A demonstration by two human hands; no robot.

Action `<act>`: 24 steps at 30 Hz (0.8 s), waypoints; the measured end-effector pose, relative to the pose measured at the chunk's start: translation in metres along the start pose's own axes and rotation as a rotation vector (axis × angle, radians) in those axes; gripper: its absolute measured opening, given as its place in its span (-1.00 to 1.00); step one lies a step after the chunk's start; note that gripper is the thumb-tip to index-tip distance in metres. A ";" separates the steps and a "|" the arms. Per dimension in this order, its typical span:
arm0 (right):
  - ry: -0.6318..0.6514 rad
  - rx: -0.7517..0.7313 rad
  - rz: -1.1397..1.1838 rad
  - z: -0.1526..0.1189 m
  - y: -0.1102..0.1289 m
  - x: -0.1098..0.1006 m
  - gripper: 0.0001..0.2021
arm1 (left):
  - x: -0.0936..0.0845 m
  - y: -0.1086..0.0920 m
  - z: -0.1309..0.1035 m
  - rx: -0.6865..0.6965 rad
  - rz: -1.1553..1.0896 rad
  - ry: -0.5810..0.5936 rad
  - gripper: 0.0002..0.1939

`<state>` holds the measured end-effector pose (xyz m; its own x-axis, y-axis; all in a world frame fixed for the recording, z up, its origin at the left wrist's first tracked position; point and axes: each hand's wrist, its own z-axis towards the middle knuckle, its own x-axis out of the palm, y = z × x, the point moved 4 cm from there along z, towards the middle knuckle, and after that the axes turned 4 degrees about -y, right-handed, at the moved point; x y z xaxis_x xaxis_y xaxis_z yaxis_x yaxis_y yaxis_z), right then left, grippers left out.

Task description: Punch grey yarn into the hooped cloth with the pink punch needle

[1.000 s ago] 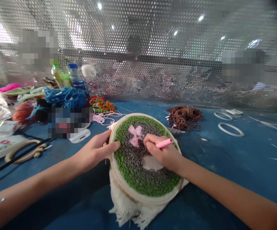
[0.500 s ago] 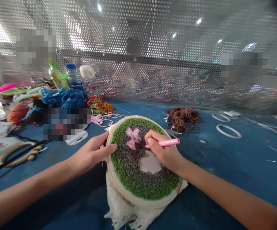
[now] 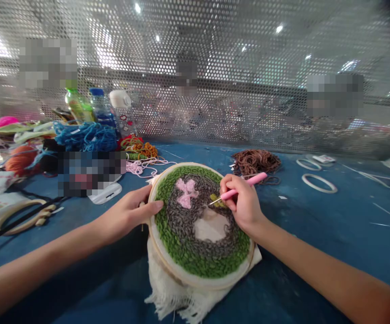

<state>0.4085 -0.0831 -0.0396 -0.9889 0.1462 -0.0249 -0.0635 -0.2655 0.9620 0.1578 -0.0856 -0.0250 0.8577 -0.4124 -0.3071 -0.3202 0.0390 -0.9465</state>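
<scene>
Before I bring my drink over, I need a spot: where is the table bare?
The widest bare patch of blue table lies between the brown yarn, the nearer white ring and the right forearm, with a small scrap. A shadowed one lies between the left forearm and the fringed cloth. The back left is crowded with blue yarn and bottles.

The round yarn picture (image 3: 208,263) is green outside, grey inside, with a pink bow (image 3: 187,192). Behind it, a yarn pile (image 3: 256,162) is brown.
</scene>
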 end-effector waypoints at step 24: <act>0.286 -0.099 -0.256 -0.012 0.016 0.022 -0.91 | 0.003 -0.010 -0.012 0.066 -0.017 -0.016 -0.50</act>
<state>0.3841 -0.0959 -0.0286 -0.9360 -0.0476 -0.3487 -0.3118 -0.3475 0.8843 0.1592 -0.0981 -0.0155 0.8692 -0.3994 -0.2915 -0.2782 0.0923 -0.9561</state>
